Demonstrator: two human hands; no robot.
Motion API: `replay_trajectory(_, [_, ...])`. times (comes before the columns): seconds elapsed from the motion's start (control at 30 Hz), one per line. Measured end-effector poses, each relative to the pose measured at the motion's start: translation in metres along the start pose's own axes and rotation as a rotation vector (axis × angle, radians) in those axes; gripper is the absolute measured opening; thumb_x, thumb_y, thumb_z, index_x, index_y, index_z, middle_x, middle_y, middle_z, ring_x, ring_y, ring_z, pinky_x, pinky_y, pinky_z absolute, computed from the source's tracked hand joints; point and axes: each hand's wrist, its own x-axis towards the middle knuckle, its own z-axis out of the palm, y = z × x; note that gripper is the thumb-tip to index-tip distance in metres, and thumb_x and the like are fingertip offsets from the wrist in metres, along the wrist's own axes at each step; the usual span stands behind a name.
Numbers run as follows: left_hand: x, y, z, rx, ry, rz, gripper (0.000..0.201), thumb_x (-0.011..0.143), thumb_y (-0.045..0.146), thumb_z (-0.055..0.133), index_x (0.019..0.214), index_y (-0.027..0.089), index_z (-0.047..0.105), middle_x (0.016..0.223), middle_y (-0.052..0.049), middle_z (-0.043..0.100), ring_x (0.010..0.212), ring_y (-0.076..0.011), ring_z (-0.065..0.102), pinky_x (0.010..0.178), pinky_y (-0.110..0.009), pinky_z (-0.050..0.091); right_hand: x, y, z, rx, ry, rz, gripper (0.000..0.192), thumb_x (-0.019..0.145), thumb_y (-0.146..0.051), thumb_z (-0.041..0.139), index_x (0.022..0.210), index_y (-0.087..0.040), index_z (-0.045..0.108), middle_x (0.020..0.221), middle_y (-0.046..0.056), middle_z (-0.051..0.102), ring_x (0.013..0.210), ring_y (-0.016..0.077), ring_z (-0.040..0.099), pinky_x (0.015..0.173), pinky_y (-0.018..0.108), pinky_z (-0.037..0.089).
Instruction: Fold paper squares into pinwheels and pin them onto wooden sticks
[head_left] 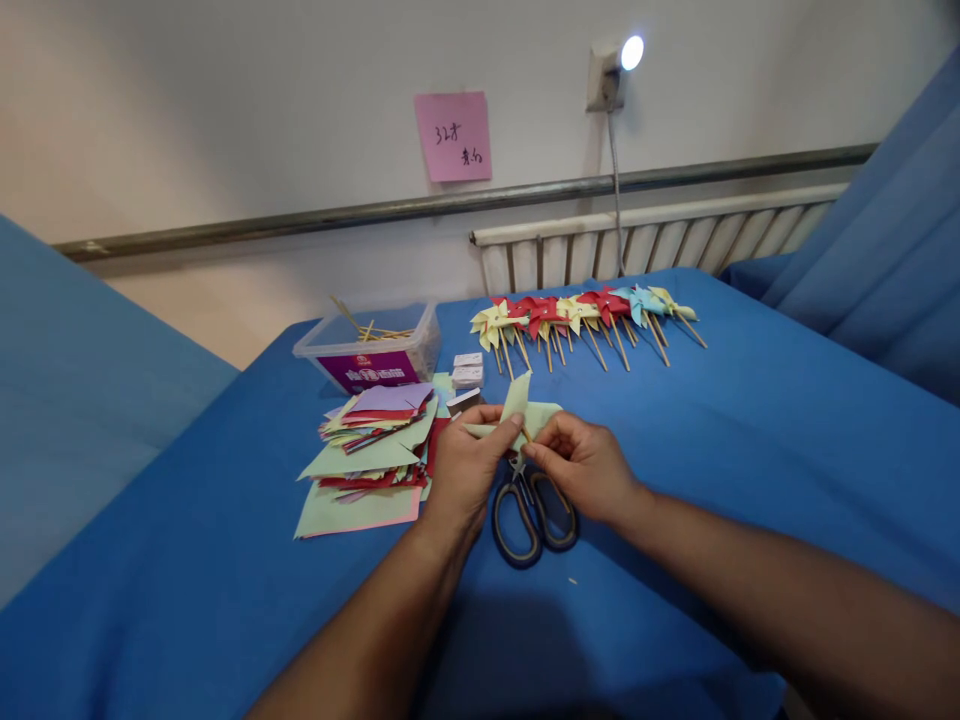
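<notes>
My left hand (pixel 463 470) and my right hand (pixel 581 465) together hold a pale green paper pinwheel (pixel 517 408) just above the blue table. The left fingers pinch its folded blades from the left side. My right fingertips press at its centre, where a thin wooden stick shows. Black-handled scissors (pixel 532 512) lie flat on the cloth directly under and between my hands, handles toward me.
A messy stack of coloured paper squares (pixel 367 455) lies left of my left hand. Behind it stands a clear plastic box (pixel 371 345) with wooden sticks, and small white boxes (pixel 467 370). A row of finished pinwheels (pixel 585 315) lies at the far table edge (pixel 750 300).
</notes>
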Motion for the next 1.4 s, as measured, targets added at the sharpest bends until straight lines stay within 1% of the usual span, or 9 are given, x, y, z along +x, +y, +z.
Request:
replay_trajectory(0.17, [-0.001,0.001,0.001,0.013,0.011,0.012,0.031,0.060,0.036,0.083,0.075,0.013,0.068,0.060,0.000,0.063,0.048,-0.0080,0.051,0.047,-0.020,0.039,0.001,0.002,-0.001,-0.053,0.009,-0.026,0.017,0.081,-0.031,0.065,0.070,-0.021,0.056,0.061,-0.003,0.060,0.053,0.0107,0.052,0.050,0.022,0.039])
replay_trajectory(0.27, [-0.004,0.003,0.003,-0.033,0.014,-0.003,0.031,0.058,0.035,0.084,0.072,0.014,0.065,0.058,0.001,0.062,0.047,-0.0085,0.052,0.047,-0.020,0.041,0.001,0.000,-0.001,-0.045,0.017,-0.024,0.018,0.080,-0.032,0.065,0.069,-0.021,0.056,0.060,-0.003,0.060,0.052,0.0106,0.052,0.049,0.022,0.039])
replay_trajectory(0.4, [-0.004,0.006,0.005,-0.141,0.083,0.011,0.033,0.057,0.034,0.084,0.071,0.013,0.063,0.063,0.001,0.062,0.053,-0.0104,0.056,0.052,-0.022,0.048,-0.002,-0.003,-0.001,-0.003,0.004,-0.018,0.021,0.081,-0.036,0.065,0.069,-0.021,0.056,0.060,-0.003,0.059,0.051,0.0107,0.051,0.049,0.022,0.040])
replay_trajectory(0.5, [-0.003,0.010,0.004,-0.230,0.151,0.036,0.034,0.055,0.033,0.085,0.070,0.014,0.061,0.066,0.002,0.061,0.056,-0.0101,0.057,0.054,-0.022,0.049,-0.004,-0.005,0.000,0.019,-0.029,0.001,0.017,0.081,-0.035,0.064,0.073,-0.022,0.058,0.059,-0.004,0.059,0.049,0.0103,0.051,0.047,0.022,0.038])
replay_trajectory(0.57, [-0.004,0.012,0.003,-0.280,0.168,0.035,0.034,0.055,0.032,0.085,0.069,0.014,0.060,0.066,0.003,0.061,0.057,-0.0097,0.057,0.055,-0.022,0.049,-0.005,-0.005,0.002,0.038,-0.050,0.020,0.016,0.081,-0.034,0.064,0.073,-0.022,0.058,0.058,-0.005,0.058,0.048,0.0099,0.050,0.046,0.021,0.037])
replay_trajectory(0.83, [-0.007,0.008,0.005,-0.394,0.109,-0.009,0.028,0.060,0.024,0.084,0.076,0.013,0.063,0.076,0.000,0.066,0.067,-0.0105,0.063,0.067,-0.023,0.052,-0.002,-0.006,0.007,0.207,-0.058,0.159,0.022,0.079,-0.037,0.065,0.068,-0.021,0.054,0.054,-0.005,0.055,0.046,0.0094,0.046,0.043,0.021,0.036])
replay_trajectory(1.1, [-0.012,0.010,0.009,-0.428,0.119,-0.003,0.040,0.060,0.023,0.084,0.093,0.015,0.062,0.081,-0.003,0.072,0.070,-0.0139,0.067,0.072,-0.029,0.053,-0.001,-0.009,0.011,0.274,-0.010,0.183,0.027,0.074,-0.040,0.068,0.065,-0.020,0.054,0.052,-0.005,0.057,0.043,0.0085,0.045,0.041,0.021,0.035])
replay_trajectory(1.23, [-0.012,0.007,0.011,-0.459,0.053,0.007,0.041,0.062,0.023,0.083,0.098,0.016,0.064,0.089,-0.005,0.073,0.077,-0.0161,0.069,0.078,-0.032,0.052,0.001,-0.012,0.011,0.310,0.000,0.198,0.029,0.072,-0.043,0.069,0.064,-0.020,0.053,0.050,-0.006,0.055,0.041,0.0080,0.044,0.039,0.020,0.035])
replay_trajectory(1.4, [-0.012,0.003,0.013,-0.460,0.001,0.036,0.038,0.066,0.025,0.080,0.100,0.014,0.065,0.090,-0.007,0.073,0.083,-0.0195,0.069,0.080,-0.033,0.051,0.001,-0.012,0.012,0.309,-0.011,0.226,0.029,0.071,-0.044,0.068,0.064,-0.020,0.053,0.049,-0.006,0.054,0.039,0.0078,0.043,0.038,0.020,0.035])
